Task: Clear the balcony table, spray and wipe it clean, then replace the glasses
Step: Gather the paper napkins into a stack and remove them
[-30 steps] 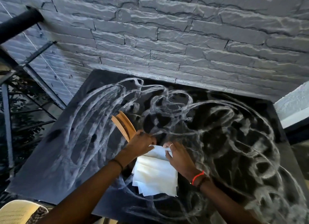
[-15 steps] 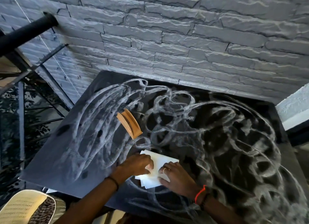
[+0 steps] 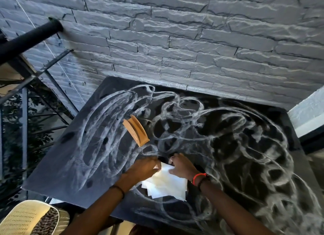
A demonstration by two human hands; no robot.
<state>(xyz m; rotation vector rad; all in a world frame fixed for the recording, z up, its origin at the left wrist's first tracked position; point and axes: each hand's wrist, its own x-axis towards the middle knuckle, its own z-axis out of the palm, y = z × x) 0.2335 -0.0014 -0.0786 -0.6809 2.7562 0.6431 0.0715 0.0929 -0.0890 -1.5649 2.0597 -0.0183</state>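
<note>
The large dark square balcony table (image 3: 73, 166) stands against the far grey stone-clad wall (image 3: 192, 41), and almost all of its top carries whitish looping smears, thickest on the right side. No glasses are in view, so the clearing seems done and the wiping is the step in hand. On the left part of the table a small tan wooden napkin holder (image 3: 135, 130) stands, apart from the hands. Near the near edge, in the middle, lies a stack of white paper napkins (image 3: 166, 183), some sheets fanned out at the bottom. The left hand (image 3: 142, 169) pinches the upper left corner of the stack with its fingers close together; the right hand (image 3: 182, 166) lies over the upper right corner, fingers curled and together, a ring on one finger. To do this well, I think the sheets should first be squared or folded into one firm pad, then pressed flat and moved in straight overlapping strokes from the far wall to the near edge, because circles only spread the residue. The holder should be lifted to wipe below it.
</note>
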